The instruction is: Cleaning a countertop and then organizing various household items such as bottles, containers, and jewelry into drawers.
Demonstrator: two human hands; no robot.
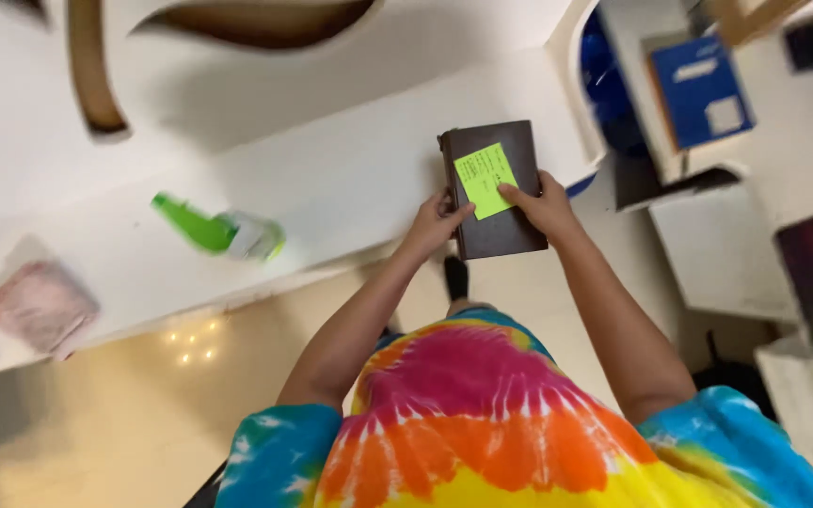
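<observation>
Over white counter (331, 179), hands (491, 218) hold book (505, 235) lengthwise away.

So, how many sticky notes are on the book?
1: a green sticky note on the book's cover, under the right hand's thumb. The back is hidden.

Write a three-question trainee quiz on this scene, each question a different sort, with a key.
1. True or false: both hands hold the dark book.
2. The right hand's fingers press which thing? A) green sticky note B) spray bottle C) pink cloth
3. Fill in: the spray bottle lies on the white ___.

Key: 1 true. The left hand grips its left edge. 2 A. 3 counter.
</observation>
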